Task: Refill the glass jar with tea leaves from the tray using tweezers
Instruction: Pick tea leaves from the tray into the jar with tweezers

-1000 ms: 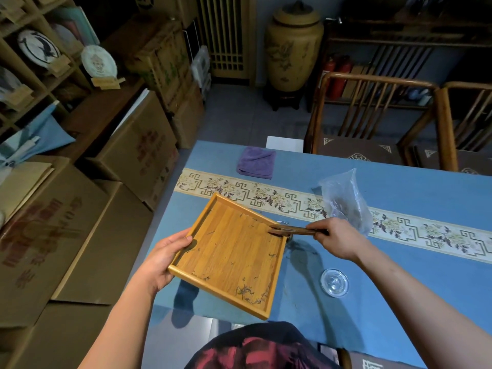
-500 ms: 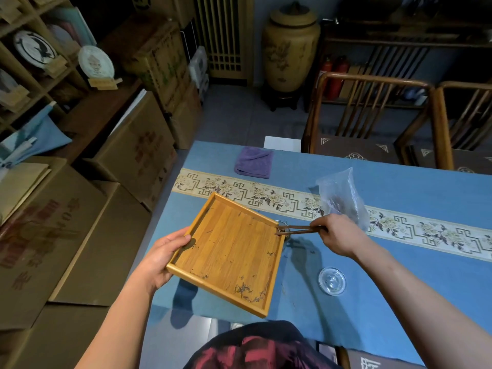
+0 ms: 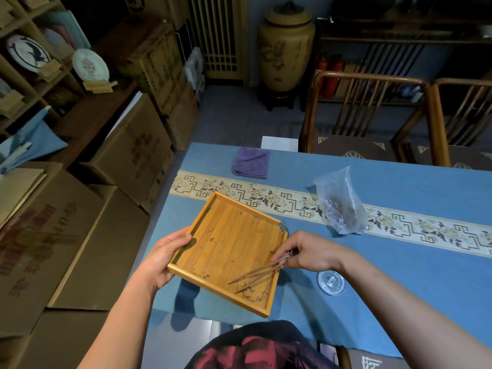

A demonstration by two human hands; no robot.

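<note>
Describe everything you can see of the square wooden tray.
The square wooden tray is honey-coloured, bamboo-like slats with a low raised rim. It is held tilted above the blue tablecloth; the left hand grips its left edge. Dark tea leaves gather near its lower corner, where the wooden tweezers in the right hand reach.

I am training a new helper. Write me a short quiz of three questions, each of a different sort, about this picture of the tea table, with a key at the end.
1. True or false: the left hand holds the square bamboo tray by its edge.
2. Where do the tips of the thin wooden tweezers in the right hand point?
A. at the folded purple cloth
B. at the loose tea leaves in the tray's near corner
C. at the clear plastic bag
3. Fill in: the round glass lid lies on the blue ____.

Key: 1 true; 2 B; 3 tablecloth.
</note>
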